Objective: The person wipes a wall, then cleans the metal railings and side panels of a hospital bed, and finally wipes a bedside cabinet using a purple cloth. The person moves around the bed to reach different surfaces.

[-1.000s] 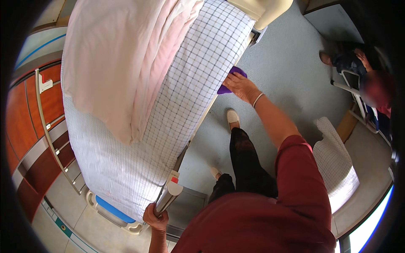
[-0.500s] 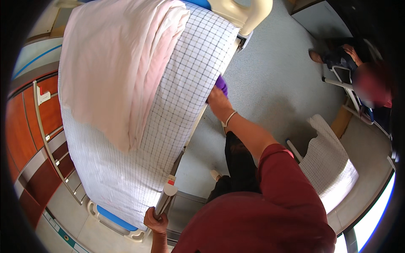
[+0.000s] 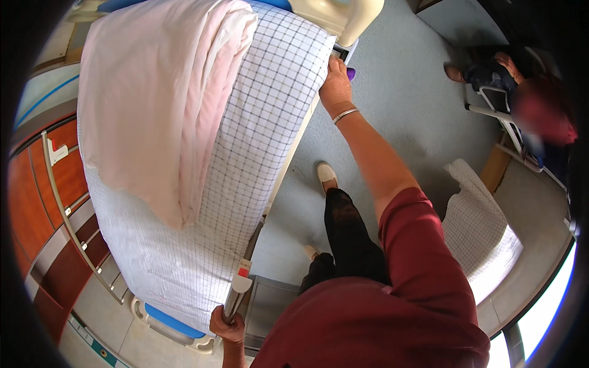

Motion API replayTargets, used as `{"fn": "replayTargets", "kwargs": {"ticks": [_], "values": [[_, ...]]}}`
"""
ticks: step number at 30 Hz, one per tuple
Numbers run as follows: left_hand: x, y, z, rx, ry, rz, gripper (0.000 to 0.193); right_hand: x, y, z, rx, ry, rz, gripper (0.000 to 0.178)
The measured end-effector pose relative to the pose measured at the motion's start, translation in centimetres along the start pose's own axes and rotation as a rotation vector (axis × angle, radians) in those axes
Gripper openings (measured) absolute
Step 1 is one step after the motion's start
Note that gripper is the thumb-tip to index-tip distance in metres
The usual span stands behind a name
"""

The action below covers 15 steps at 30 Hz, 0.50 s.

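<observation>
My left hand (image 3: 227, 324) is wrapped round the end of the metal side rail (image 3: 235, 299) of the bed, beside a pale catch with a red tab. At the far right corner of the mattress, my right hand (image 3: 336, 86) has a purple cloth (image 3: 351, 74) under it. Only a small part of the cloth sticks out beside the fingers, against the bed's side edge. A white checked sheet (image 3: 270, 116) covers the mattress. Over its left part lies a folded pale pink quilt (image 3: 147, 116).
Beyond my right hand rises the cream bed end board (image 3: 366, 18). Another side rail (image 3: 61, 196) runs along the left, by a red-brown cabinet (image 3: 24, 202). To the right, a person (image 3: 543, 116) sits on a chair, and a checked cloth (image 3: 478, 233) drapes over something.
My right hand has slid with the purple cloth along the bed's edge toward the far corner. One foot has stepped forward. My left hand still grips the rail.
</observation>
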<state>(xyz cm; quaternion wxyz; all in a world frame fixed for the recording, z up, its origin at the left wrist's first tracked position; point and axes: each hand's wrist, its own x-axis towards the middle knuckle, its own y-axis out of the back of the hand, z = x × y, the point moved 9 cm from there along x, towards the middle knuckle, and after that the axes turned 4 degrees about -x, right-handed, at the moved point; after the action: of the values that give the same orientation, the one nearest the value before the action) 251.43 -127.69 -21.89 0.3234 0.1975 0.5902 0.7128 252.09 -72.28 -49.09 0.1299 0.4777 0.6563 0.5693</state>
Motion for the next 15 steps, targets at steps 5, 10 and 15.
{"fn": "replayTargets", "kwargs": {"ticks": [5, 10, 15], "values": [[0.4, 0.0, 0.7, 0.009, -0.014, -0.013, 0.036, -4.8, -1.1, 2.4, 0.080, -0.141, -0.619, 0.026], [-0.2, 0.0, 0.1, 0.024, -0.014, -0.012, 0.036, -8.5, 0.5, 8.3, 0.261, -0.726, -0.695, 0.033], [-0.2, -0.1, -0.1, 0.014, -0.006, -0.024, 0.035, -2.6, 3.3, 1.1, 0.170, -0.080, -0.142, 0.045]]}}
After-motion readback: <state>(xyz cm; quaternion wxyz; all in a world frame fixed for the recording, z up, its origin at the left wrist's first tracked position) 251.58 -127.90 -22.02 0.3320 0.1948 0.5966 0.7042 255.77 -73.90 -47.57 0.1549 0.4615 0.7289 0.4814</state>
